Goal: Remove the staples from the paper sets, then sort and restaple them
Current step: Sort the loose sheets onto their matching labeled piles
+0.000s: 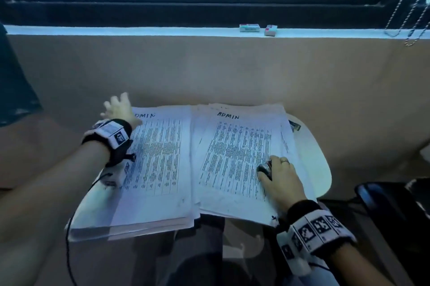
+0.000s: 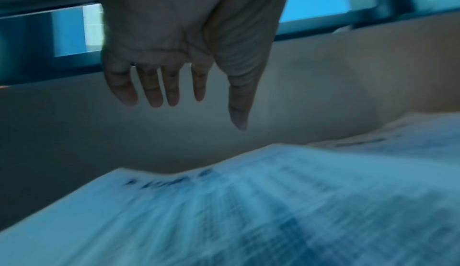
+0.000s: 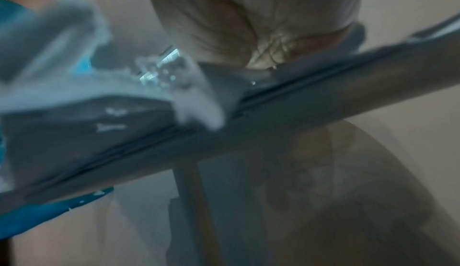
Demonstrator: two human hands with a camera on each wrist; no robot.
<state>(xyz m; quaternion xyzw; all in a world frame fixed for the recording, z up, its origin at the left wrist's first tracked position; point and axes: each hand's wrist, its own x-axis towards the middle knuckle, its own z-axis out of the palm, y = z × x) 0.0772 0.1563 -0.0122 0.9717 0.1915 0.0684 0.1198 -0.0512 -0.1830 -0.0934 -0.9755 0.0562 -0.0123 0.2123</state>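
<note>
Two paper stacks lie side by side on a small white table (image 1: pixel 322 164), each top sheet marked "ADMIN". The left hand (image 1: pixel 119 107) hovers over the far left corner of the left stack (image 1: pixel 158 164), fingers (image 2: pixel 154 91) spread and straight, holding nothing. The right hand (image 1: pixel 280 178) rests on the right stack (image 1: pixel 237 160), near its right edge, fingers curled around a small dark stapler (image 1: pixel 265 169). Two small boxes (image 1: pixel 258 28) sit on the window ledge (image 1: pixel 139 30) beyond the table.

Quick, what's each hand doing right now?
Left hand: open, fingers spread, holding nothing.
Right hand: on the right paper stack, gripping a small dark tool.
</note>
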